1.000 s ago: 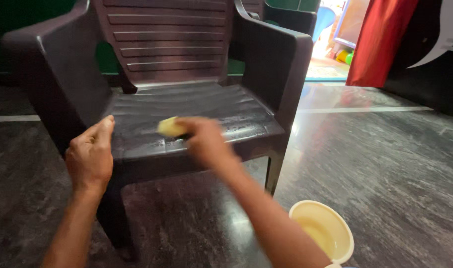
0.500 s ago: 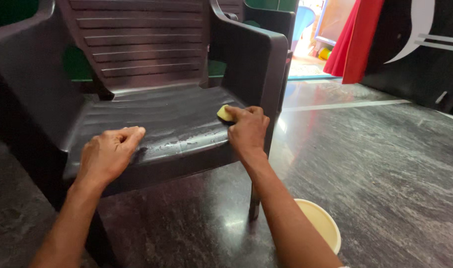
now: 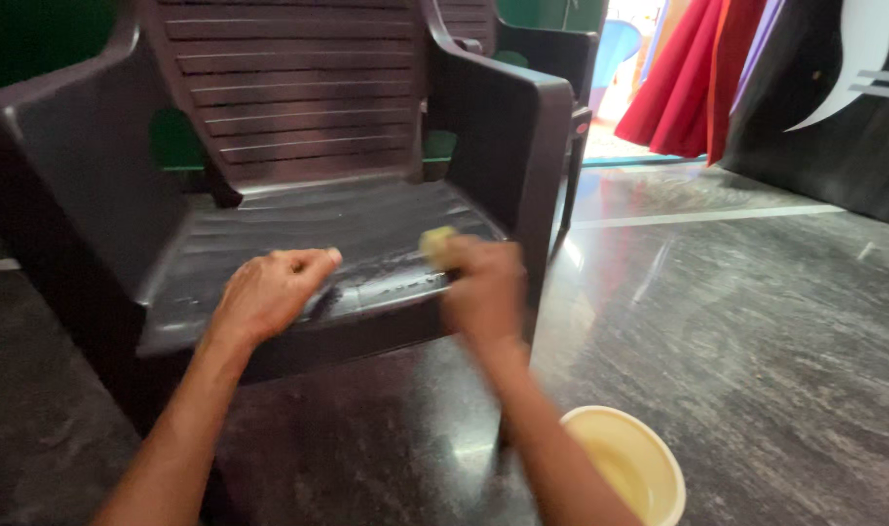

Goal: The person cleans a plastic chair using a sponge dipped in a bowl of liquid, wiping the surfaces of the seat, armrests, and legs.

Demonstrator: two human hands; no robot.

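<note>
Two hands working: right hand (image 3: pixel 485 290) is pinching a soft, squashy yellow sponge (image 3: pixel 435 242); left hand (image 3: pixel 269 292) is resting curled on the chair seat (image 3: pixel 298 234).

Dim interior; daylight enters from the doorway well beyond the right hand (image 3: pixel 483 292), upper right. Pale glare streaks the polished floor (image 3: pixel 756 331) to that hand's right, and a wet sheen shows on the chair seat (image 3: pixel 366 244) between both hands. Right hand motion-blurred; left hand (image 3: pixel 269 292) sharper. Overall softness.
</note>
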